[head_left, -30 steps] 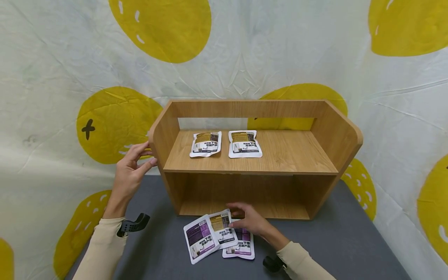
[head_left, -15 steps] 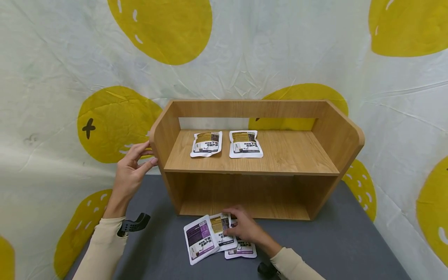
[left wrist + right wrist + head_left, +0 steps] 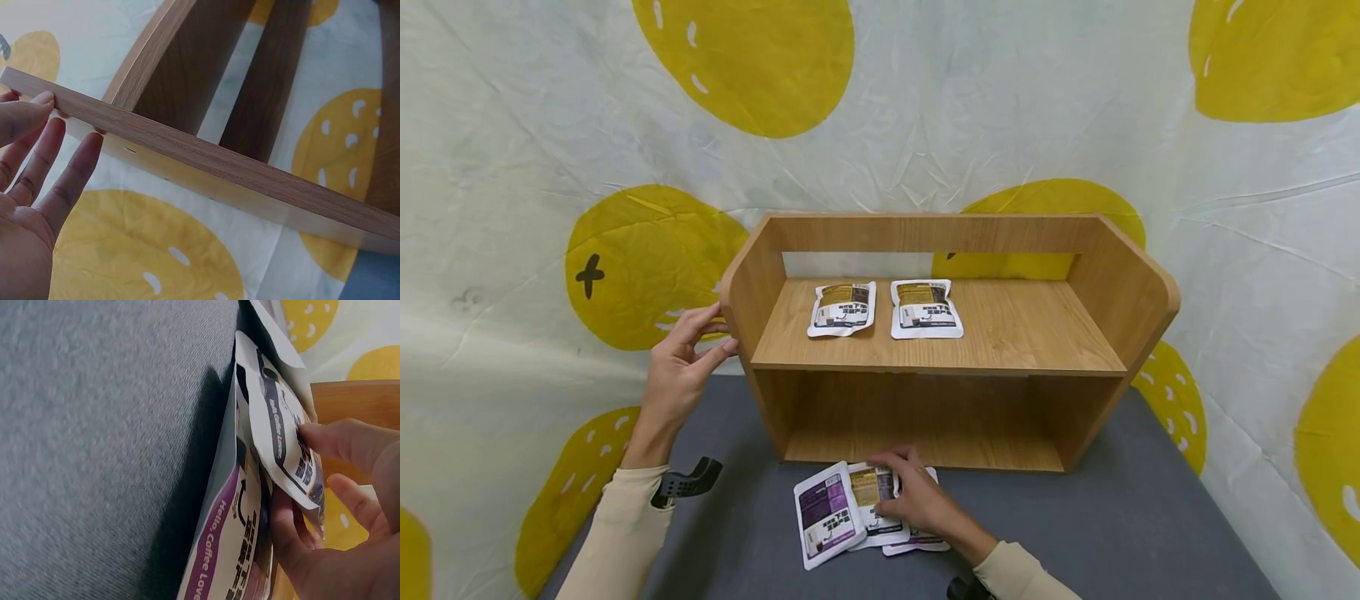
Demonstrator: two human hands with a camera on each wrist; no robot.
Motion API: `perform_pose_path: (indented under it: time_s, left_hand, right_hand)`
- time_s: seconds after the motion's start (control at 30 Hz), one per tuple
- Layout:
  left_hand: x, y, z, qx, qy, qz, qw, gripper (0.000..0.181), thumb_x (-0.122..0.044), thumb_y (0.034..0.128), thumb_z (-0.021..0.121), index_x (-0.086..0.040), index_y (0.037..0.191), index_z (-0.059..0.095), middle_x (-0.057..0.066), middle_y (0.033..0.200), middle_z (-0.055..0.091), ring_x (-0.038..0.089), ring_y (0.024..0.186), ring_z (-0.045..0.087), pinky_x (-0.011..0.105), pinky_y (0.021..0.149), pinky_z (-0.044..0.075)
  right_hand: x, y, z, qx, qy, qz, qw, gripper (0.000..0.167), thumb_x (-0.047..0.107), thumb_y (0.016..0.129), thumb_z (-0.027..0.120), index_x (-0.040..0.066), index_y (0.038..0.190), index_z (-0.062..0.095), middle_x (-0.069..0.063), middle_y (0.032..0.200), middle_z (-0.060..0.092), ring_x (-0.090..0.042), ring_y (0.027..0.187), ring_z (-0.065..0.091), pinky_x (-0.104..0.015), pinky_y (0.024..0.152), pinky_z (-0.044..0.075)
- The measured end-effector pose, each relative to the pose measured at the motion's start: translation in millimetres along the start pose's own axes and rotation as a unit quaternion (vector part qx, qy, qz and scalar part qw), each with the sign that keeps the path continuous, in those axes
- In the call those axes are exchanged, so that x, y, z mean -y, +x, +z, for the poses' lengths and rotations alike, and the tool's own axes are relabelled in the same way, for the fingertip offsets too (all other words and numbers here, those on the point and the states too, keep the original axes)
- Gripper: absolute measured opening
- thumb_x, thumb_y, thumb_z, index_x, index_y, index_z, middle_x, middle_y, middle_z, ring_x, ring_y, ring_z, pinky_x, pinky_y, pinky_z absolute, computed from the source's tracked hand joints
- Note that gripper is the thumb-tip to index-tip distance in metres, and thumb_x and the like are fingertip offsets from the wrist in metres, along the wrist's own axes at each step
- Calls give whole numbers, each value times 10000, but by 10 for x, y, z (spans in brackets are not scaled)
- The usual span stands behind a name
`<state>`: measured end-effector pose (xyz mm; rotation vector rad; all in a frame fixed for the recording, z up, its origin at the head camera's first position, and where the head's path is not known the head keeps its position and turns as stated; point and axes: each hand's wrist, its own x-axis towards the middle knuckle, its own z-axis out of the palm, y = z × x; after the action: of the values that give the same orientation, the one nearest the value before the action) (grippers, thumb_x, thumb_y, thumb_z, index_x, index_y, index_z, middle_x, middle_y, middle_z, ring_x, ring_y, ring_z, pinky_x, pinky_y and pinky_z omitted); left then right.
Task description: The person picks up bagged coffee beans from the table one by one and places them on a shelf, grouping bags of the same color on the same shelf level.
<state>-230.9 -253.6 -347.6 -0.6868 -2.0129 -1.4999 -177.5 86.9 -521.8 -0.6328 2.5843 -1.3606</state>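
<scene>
My right hand point(image 3: 917, 496) pinches a flat white coffee pouch with a gold-brown label point(image 3: 865, 485). In the right wrist view the thumb lies on this gold-brown pouch point(image 3: 284, 425) and a finger reaches beneath it. A purple-labelled pouch point(image 3: 829, 517) lies to its left. Another purple pouch point(image 3: 917, 543) is partly hidden under the gold-brown one and my hand. At the left side panel of a two-tier wooden shelf point(image 3: 940, 358), my left hand point(image 3: 677, 367) rests its fingertips on the outer face, with the thumb on the front edge point(image 3: 75, 99).
Two gold-brown pouches, one at left point(image 3: 842, 310) and one beside it point(image 3: 927, 310), lie on the upper tier. The shelf stands on a grey-covered table point(image 3: 1075, 533), before a white curtain point(image 3: 925, 125) with yellow shapes.
My right hand has moved slightly left and nearer over the gold-brown pouch and now pinches it. That pouch has shifted a little toward me. My left hand stays on the shelf's side.
</scene>
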Motion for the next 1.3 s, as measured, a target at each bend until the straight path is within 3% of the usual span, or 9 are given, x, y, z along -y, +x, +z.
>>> perform_pose_path:
  time_s: [0.2, 0.43, 0.73, 0.97, 1.2, 1.3]
  left_hand:
    - [0, 0, 3, -17, -118, 32, 9999, 642, 199, 872, 653, -42, 1458, 549, 81, 1317, 568, 168, 1111, 621, 209, 836, 596]
    - [-1, -1, -1, -46, -24, -16, 10000, 641, 189, 874, 660, -58, 1456, 557, 75, 1308, 570, 167, 1109, 622, 213, 835, 596]
    - [2, 5, 2, -59, 83, -84, 9999, 643, 174, 875, 669, -79, 1457, 562, 69, 1312, 573, 164, 1114, 625, 213, 838, 595]
    - [-2, 5, 2, -54, 22, -85, 9999, 640, 177, 878, 664, -72, 1459, 557, 64, 1321, 570, 162, 1122, 622, 213, 841, 595]
    - [-3, -1, 3, -27, -143, -50, 9999, 625, 182, 889, 647, -49, 1461, 548, 69, 1323, 565, 159, 1131, 619, 218, 851, 597]
    - [-5, -2, 4, -38, -147, -33, 9999, 625, 184, 888, 646, -48, 1460, 549, 68, 1322, 566, 159, 1127, 620, 217, 849, 596]
  right_hand:
    - [-31, -4, -31, 415, 521, -67, 9978, 507, 41, 807, 826, 110, 1292, 694, -100, 1249, 668, -203, 1000, 582, -270, 809, 504]
    - [-41, -26, -61, 545, 1092, 160, 9924, 500, 14, 812, 829, 92, 1278, 665, -98, 1258, 640, -217, 1011, 581, -274, 806, 509]
    - [-21, -75, -146, 929, 1202, 103, 9883, 512, 35, 870, 786, 85, 1357, 635, -141, 1274, 625, -180, 926, 610, -240, 722, 533]
    - [-32, -98, -256, 1036, 878, 29, 9907, 463, 85, 890, 770, 138, 1341, 680, -101, 1251, 668, -170, 1001, 574, -238, 835, 491]
    - [-32, -135, -362, 1029, 803, 7, 9914, 448, 77, 913, 745, 142, 1351, 675, -94, 1340, 644, -271, 1195, 554, -423, 1003, 479]
    - [-38, -150, -394, 1009, 830, -60, 9914, 449, 73, 918, 738, 133, 1358, 669, -107, 1350, 640, -277, 1192, 551, -411, 986, 489]
